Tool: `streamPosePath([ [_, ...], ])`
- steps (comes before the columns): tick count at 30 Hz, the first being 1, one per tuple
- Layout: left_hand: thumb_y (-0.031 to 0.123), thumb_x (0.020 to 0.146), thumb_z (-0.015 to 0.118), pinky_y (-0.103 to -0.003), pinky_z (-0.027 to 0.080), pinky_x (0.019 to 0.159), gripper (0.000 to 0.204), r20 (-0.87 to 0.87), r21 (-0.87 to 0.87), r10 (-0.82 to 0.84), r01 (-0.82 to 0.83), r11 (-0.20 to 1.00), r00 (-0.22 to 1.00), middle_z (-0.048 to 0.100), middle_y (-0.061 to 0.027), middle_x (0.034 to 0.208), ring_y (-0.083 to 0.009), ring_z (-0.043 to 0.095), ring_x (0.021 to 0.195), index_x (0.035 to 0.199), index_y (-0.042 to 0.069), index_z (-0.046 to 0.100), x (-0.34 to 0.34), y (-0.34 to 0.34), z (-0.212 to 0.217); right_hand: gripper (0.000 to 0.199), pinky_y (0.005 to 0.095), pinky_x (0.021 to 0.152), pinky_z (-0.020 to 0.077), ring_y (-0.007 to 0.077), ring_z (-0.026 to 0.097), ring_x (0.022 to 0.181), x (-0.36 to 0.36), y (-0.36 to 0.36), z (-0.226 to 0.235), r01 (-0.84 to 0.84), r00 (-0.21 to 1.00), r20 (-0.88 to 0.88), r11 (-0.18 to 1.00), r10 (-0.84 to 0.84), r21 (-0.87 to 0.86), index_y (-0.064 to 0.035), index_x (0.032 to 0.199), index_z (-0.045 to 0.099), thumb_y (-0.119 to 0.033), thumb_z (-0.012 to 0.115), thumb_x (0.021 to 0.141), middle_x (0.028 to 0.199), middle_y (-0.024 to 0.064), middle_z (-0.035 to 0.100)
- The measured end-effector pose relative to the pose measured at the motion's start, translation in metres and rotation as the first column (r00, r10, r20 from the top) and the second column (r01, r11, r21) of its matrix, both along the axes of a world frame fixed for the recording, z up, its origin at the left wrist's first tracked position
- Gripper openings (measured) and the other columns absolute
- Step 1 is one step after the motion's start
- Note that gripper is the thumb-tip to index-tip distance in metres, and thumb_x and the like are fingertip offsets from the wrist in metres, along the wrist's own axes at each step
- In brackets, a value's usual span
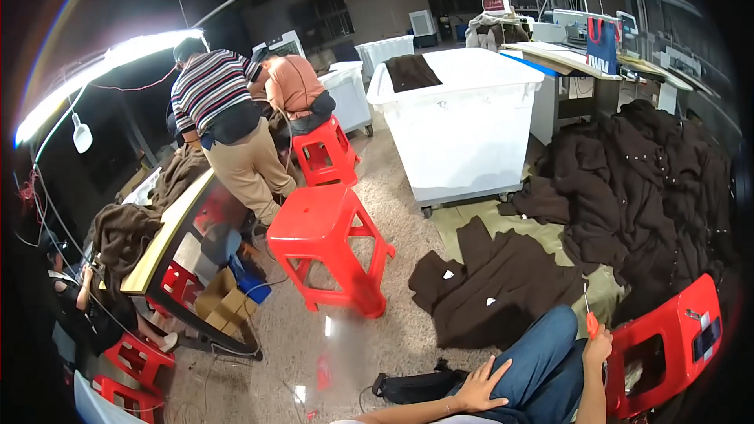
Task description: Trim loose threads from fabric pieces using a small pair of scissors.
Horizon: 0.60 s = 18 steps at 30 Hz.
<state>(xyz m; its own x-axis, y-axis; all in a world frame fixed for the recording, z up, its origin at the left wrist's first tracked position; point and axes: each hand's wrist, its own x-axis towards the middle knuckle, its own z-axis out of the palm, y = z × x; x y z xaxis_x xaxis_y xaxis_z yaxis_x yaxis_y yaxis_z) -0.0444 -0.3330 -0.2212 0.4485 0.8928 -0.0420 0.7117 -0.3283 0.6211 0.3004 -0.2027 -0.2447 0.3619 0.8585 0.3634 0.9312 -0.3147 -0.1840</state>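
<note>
Resting flat, with the fingers spread and nothing inside it, the left hand [481, 387] lies on the person's thigh in blue denim jeans [542, 361]; the right hand [597, 345] is closed around a small tool with an orange handle [591, 323], and its thin metal tip points upward, just beside the dark brown garments.

From the left side: a work table with a pale yellow edge [161, 239] carries a heap of brown cloth [122, 235]; under it stand cardboard boxes [220, 302]; two persons bend over near it — one in a striped shirt [208, 86], one in an orange shirt [294, 82]. In the middle a red plastic stool [326, 247], glossy and square on top, stands on the speckled floor [353, 345]; a black bag [412, 386] lies beside the left hand. A dark brown jacket [491, 283] is spread flat on an olive sheet [503, 220]. Behind it a large white plastic bin on wheels [463, 126] holds one dark brown piece [410, 72] at its rim. At the right, a big soft pile of brown coats [644, 180] with small shiny studs; below it, another red stool [667, 345] touching the person's leg.
</note>
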Motion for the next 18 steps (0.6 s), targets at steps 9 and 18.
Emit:
streamPosePath([
  [9,0.065,0.085,0.054,-0.053,0.021,0.114,0.096,0.002,-0.031,-0.014,0.014,0.999,1.0,0.01,-0.0332,0.154,-0.0483,0.022,0.14,0.156,0.026,0.002,-0.002,0.005,0.007,0.027,0.0463,0.075,0.0503,0.0366,0.06,0.088,-0.003,-0.008,0.004,0.025,0.999,-0.03,1.0,-0.024,0.006,-0.0043,0.098,0.055,-0.009,0.071,0.078,0.09,0.0157,0.061],
  [18,0.063,0.085,0.055,-0.053,0.023,0.113,0.095,0.02,-0.028,0.006,-0.005,1.0,1.0,0.011,-0.0319,0.155,-0.0474,0.023,0.14,0.156,0.025,0.004,0.0,0.007,0.009,0.029,0.0466,0.076,0.0498,0.0377,0.06,0.087,-0.006,-0.005,0.009,0.0,0.999,-0.035,1.0,0.001,0.028,-0.0038,0.102,0.055,-0.007,0.07,0.077,0.09,0.0167,0.061],
])
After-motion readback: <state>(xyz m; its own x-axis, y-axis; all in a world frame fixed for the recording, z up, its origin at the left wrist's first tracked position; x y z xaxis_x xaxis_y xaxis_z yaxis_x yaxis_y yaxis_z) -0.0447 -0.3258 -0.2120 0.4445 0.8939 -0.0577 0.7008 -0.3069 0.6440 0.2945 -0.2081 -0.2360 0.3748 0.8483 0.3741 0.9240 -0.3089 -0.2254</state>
